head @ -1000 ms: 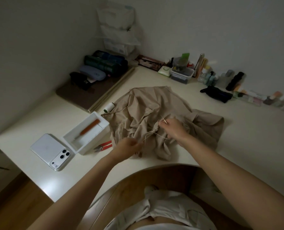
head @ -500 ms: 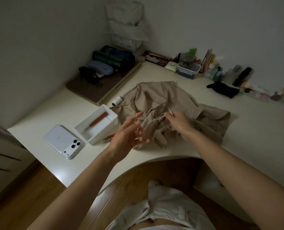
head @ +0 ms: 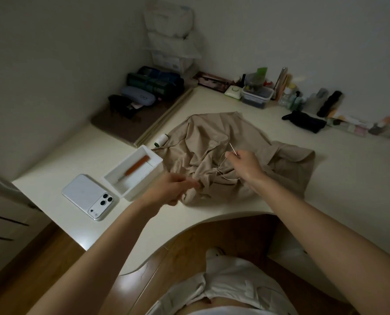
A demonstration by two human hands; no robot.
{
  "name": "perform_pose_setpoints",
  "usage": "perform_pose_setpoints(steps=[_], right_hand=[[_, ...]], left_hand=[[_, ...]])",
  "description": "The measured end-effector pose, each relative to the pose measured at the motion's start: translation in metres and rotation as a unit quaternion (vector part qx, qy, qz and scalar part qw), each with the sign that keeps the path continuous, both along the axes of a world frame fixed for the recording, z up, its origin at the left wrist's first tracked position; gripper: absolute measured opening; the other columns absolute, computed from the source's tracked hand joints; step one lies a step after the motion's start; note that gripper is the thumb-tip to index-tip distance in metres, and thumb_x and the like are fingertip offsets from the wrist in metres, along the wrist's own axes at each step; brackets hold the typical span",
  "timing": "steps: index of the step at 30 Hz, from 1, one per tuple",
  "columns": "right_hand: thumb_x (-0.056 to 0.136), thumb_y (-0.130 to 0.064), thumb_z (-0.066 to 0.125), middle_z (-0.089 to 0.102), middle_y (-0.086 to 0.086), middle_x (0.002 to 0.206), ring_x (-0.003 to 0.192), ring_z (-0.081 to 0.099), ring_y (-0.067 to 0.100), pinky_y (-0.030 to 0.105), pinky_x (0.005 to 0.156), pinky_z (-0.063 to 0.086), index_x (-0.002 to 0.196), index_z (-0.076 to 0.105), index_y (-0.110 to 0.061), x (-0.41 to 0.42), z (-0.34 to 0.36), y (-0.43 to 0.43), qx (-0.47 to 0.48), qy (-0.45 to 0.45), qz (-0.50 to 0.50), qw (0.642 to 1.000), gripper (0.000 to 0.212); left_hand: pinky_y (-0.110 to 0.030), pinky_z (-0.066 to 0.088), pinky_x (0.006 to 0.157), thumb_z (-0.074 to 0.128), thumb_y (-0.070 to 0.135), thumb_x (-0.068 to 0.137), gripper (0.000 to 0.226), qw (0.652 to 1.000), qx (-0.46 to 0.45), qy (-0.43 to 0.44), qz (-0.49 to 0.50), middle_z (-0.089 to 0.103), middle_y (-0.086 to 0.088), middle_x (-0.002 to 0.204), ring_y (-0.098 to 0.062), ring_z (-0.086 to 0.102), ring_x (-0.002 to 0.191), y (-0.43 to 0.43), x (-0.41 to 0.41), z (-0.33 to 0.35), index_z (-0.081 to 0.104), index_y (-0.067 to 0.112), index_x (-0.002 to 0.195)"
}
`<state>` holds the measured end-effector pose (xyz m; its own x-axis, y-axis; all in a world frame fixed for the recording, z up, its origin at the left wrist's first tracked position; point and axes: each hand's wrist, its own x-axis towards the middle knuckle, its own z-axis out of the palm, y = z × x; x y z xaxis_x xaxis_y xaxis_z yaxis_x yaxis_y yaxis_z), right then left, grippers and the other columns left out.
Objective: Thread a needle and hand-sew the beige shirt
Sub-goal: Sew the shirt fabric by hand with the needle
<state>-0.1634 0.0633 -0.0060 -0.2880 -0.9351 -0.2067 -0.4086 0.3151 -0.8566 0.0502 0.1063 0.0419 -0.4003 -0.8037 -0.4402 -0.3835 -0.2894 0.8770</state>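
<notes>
One beige shirt [head: 214,142], crumpled, mid-desk [head: 339,185]. One needle [head: 232,148], one loose thread [head: 226,176], two hands. Right hand [head: 246,163] over the shirt's middle, fingertips [head: 234,155] pinching the needle's lower end, the tip pointing up and away; the thread loops from there down onto the fabric. Left hand [head: 172,189] at the shirt's near-left edge, fingertips touching a fold; blurred, cannot tell if pinching. One spool [head: 161,140], one white tray [head: 154,161], one phone [head: 87,195] to the left.

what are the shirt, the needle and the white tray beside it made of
The beige shirt looks like soft matte woven cloth: it lies in limp creases. The needle seems bare metal: thin, with a pale glint. The white tray is probably plastic: smooth, rigid, straight walls.
</notes>
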Motion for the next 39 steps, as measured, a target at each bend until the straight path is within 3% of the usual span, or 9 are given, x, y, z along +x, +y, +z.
perform_pose_setpoints(steps=[5,8,13,19,24,29,32,35,39], right_hand=[[0.094,-0.021,0.054,0.051,0.009,0.067,0.073,0.046,0.021,0.031,0.061,0.031,0.07,0.06,-0.005,0.001,0.006,-0.001,0.008,0.038,0.022,0.999,0.029],[0.095,-0.021,0.053,0.053,0.011,0.071,0.073,0.048,0.022,0.031,0.062,0.03,0.077,0.062,0.002,0.0,0.004,-0.003,0.009,0.047,0.028,0.998,0.03],[0.095,-0.02,0.053,0.042,-0.003,0.056,0.055,0.038,0.007,0.016,0.05,0.028,0.055,0.042,-0.018,-0.003,0.001,-0.005,0.003,0.072,0.031,0.997,0.042],[0.094,-0.022,0.055,0.041,-0.007,0.056,0.056,0.037,0.005,0.015,0.051,0.029,0.057,0.045,-0.02,-0.002,0.0,-0.011,0.002,0.08,0.04,0.996,0.039],[0.094,-0.025,0.056,0.057,0.006,0.068,0.07,0.051,0.017,0.028,0.062,0.035,0.088,0.065,0.003,-0.001,0.01,-0.013,-0.04,0.044,0.065,0.996,0.03],[0.102,-0.02,0.039,0.06,-0.009,0.085,0.072,0.053,-0.005,0.002,0.059,0.035,0.099,0.063,-0.012,-0.003,0.027,-0.013,-0.055,0.033,0.104,0.993,0.026],[0.102,-0.018,0.036,0.063,-0.004,0.097,0.094,0.055,0.008,0.015,0.076,0.037,0.094,0.064,-0.014,-0.005,0.032,-0.018,-0.089,0.035,0.09,0.991,0.03],[0.102,-0.019,0.035,0.06,-0.005,0.083,0.075,0.054,0.006,0.018,0.067,0.042,0.096,0.063,-0.014,-0.009,0.042,-0.022,-0.103,0.008,0.083,0.991,0.029],[0.104,-0.02,0.031,0.04,-0.008,0.049,0.041,0.042,0.002,0.017,0.051,0.043,0.092,0.058,-0.012,-0.024,0.049,-0.028,-0.048,-0.233,-0.006,0.971,0.03]], left_hand=[[-0.022,0.052,0.06,0.08,0.023,0.074,0.037,0.855,0.192,0.481,-0.01,0.043,0.004,0.063,-0.007,0.043,0.055,-0.008,-0.001,0.01,0.069,0.015,0.108],[-0.045,0.054,0.088,0.063,0.023,0.086,0.034,0.848,0.139,0.502,0.095,0.04,0.006,0.061,-0.008,0.046,0.057,-0.014,-0.006,0.015,0.062,0.02,0.12],[-0.016,0.048,0.051,0.045,0.015,0.092,0.043,0.793,0.164,0.521,0.269,0.037,0.001,0.071,-0.004,0.043,0.053,-0.034,0.003,0.003,0.046,0.023,0.134],[-0.023,0.038,0.055,0.057,0.02,0.093,0.022,0.991,0.037,-0.01,0.127,0.05,-0.002,0.064,-0.011,0.042,0.055,-0.041,0.018,-0.02,0.068,0.014,0.075],[-0.031,0.047,0.091,0.057,0.036,0.092,0.04,0.943,-0.118,-0.309,-0.038,0.054,-0.004,0.119,-0.02,0.054,0.109,-0.037,0.012,-0.039,0.051,0.012,0.123],[-0.026,0.038,0.099,0.057,0.021,0.093,0.041,0.952,-0.26,-0.156,0.031,0.049,-0.003,0.134,-0.016,0.046,0.123,-0.046,-0.02,-0.023,0.047,0.014,0.132],[-0.029,0.042,0.101,0.057,0.02,0.094,0.049,0.958,-0.269,-0.097,-0.006,0.045,-0.001,0.14,-0.021,0.049,0.122,-0.054,-0.044,-0.017,0.04,0.015,0.14],[-0.012,0.042,0.096,0.051,0.016,0.097,0.051,0.983,-0.156,0.011,-0.096,0.046,-0.007,0.141,-0.012,0.046,0.126,-0.06,-0.063,-0.014,0.032,0.011,0.145],[-0.013,0.047,0.07,0.035,0.013,0.102,0.027,0.969,-0.055,0.14,-0.197,0.056,-0.002,0.069,-0.006,0.058,0.068,-0.058,-0.072,-0.01,0.058,0.005,0.115]])
